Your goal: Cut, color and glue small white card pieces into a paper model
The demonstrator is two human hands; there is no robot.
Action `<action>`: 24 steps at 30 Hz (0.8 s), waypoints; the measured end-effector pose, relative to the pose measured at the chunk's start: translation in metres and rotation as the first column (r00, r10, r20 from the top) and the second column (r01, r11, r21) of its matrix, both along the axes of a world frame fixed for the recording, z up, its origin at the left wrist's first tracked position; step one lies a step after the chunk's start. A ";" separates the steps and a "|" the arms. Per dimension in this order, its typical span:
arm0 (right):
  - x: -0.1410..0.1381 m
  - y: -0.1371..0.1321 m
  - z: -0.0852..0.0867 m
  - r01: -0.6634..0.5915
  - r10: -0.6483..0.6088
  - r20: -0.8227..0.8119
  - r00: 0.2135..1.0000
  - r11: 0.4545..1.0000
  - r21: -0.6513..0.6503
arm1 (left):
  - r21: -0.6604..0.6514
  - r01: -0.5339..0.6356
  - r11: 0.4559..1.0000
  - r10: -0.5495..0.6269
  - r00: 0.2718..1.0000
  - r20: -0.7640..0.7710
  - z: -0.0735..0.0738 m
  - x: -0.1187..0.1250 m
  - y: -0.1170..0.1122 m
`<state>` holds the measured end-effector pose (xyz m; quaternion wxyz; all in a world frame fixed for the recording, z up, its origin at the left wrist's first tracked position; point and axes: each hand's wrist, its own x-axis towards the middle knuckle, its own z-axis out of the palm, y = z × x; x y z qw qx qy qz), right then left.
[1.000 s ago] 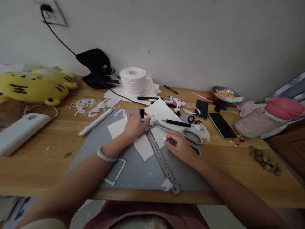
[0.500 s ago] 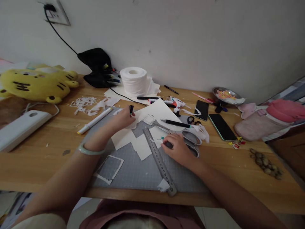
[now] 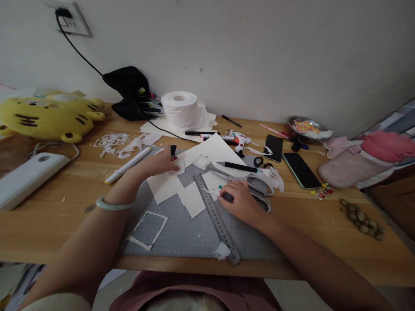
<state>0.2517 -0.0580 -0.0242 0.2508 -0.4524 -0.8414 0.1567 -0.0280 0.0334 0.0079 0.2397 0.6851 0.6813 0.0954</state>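
My left hand is closed over the upper left of the white paper. A small black object with a bit of red sticks up from its fingers, its kind unclear. A crumpled white tissue lies under the fingertips. My right hand is closed round a dark pen-like object, mostly hidden, with a teal bit showing beside it. Just left of it lies a steel ruler; scissors lie behind it. Between the hands lies a small paper piece with a drawn dashed edge.
A grey cutting mat bears a paper frame. Behind stand a toilet roll and a glue gun. Phones and a pink bottle are at right; a white marker and plush toy at left.
My left hand has shifted slightly left with the black object, and the tissue shows more under its fingers. My right hand has stayed almost still.
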 end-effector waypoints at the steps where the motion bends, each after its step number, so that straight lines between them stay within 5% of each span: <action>1: 0.000 0.000 0.000 0.001 -0.001 0.002 1.000 1.000 -0.002 | -0.024 0.008 1.000 -0.009 0.999 -0.032 0.000 0.000 0.000; 15: 0.001 0.000 0.000 -0.003 0.003 -0.005 1.000 1.000 0.009 | -0.012 0.050 0.999 -0.051 0.996 -0.072 0.007 0.005 -0.002; 24: 0.001 0.000 0.002 0.001 -0.002 -0.020 1.000 1.000 -0.020 | -0.056 -0.010 0.998 0.024 0.963 0.268 0.014 0.007 -0.009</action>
